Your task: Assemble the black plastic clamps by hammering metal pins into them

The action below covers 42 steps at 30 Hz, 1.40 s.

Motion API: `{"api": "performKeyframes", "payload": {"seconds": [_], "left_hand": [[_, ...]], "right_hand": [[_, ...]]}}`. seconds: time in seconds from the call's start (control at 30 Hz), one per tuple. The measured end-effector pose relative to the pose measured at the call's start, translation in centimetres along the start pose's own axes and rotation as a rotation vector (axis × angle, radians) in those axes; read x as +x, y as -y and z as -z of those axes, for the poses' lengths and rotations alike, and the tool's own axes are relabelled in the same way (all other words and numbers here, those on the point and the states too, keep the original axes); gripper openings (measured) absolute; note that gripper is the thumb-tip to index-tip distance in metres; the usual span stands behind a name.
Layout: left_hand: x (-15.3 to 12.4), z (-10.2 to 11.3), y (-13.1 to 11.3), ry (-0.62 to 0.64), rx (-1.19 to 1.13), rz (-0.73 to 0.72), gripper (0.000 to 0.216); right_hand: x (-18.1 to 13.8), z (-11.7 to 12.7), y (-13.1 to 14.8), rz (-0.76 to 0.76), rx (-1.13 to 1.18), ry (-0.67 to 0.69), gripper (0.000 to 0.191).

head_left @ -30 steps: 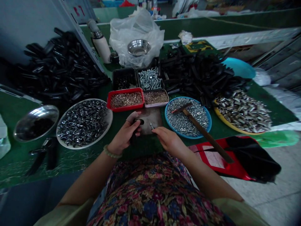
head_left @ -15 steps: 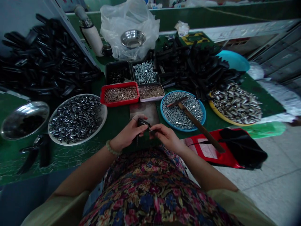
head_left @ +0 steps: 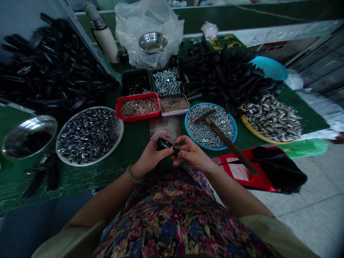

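Note:
My left hand (head_left: 153, 149) is closed around a black plastic part (head_left: 164, 144), which looks like one of the black handle pieces heaped on the bench. At the right end of that part, my right hand (head_left: 190, 152) pinches with thumb and fingers; whether a small piece sits between them is hidden. Both hands are held close together in front of the floral apron (head_left: 172, 215). Just beyond them lies a flat metal plate (head_left: 166, 126) on the green bench.
A hammer (head_left: 225, 141) rests across the blue basin (head_left: 236, 129) of nuts. Around are a white basin (head_left: 121, 134) of shiny clips, a red tray (head_left: 138, 117) of rivets, a yellow basin (head_left: 258, 135) of metal sleeves, screws (head_left: 167, 81), and a black-handled tool (head_left: 44, 172).
The black part has been turned in my hands, so its broader dark side now shows. My right fingers have lifted and spread slightly around its end.

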<state>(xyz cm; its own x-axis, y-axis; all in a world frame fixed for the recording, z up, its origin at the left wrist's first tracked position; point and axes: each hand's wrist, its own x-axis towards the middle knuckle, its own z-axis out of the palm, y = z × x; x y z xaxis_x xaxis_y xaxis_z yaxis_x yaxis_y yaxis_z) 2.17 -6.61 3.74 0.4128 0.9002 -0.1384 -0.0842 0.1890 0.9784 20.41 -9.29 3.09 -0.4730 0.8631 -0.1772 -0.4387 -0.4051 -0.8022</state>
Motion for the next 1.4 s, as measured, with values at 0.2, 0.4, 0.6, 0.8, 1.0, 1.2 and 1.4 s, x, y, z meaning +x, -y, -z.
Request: {"api": "performKeyframes", "payload": {"seconds": [0.2, 0.4, 0.6, 0.8, 1.0, 1.2, 1.4], "left_hand": [[-0.1, 0.7, 0.0, -0.01, -0.023, -0.037, 0.045], [-0.1, 2.7, -0.7, 0.079, 0.103, -0.028, 0.081], [2.7, 5.7, -1.5, 0.054, 0.736, -0.188, 0.062], [6.2, 3.8, 1.7, 0.243, 1.317, -0.483, 0.055], [4.7, 3.6, 2.7, 0.06, 1.285, -0.48, 0.046], [4.9, 3.2, 3.2, -0.052, 1.148, -0.332, 0.055], [5.2, 3.1, 3.8, -0.101, 1.085, -0.287, 0.063]], "right_hand": [[1.0, -1.5, -0.8, -0.036, 0.046, -0.036, 0.05], [2.6, -2.3, -0.3, 0.001, -0.181, -0.12, 0.04], [12.1, -0.6, 6.7, 0.254, -1.232, -0.058, 0.013], [23.6, -1.4, 7.1, 0.202, -2.133, -0.032, 0.021], [23.9, -0.8, 6.3, 0.214, -2.192, -0.003, 0.024], [23.4, -0.8, 6.6, 0.293, -2.08, -0.067, 0.024], [16.7, 1.2, 6.9, 0.291, -1.604, -0.093, 0.017]]}}
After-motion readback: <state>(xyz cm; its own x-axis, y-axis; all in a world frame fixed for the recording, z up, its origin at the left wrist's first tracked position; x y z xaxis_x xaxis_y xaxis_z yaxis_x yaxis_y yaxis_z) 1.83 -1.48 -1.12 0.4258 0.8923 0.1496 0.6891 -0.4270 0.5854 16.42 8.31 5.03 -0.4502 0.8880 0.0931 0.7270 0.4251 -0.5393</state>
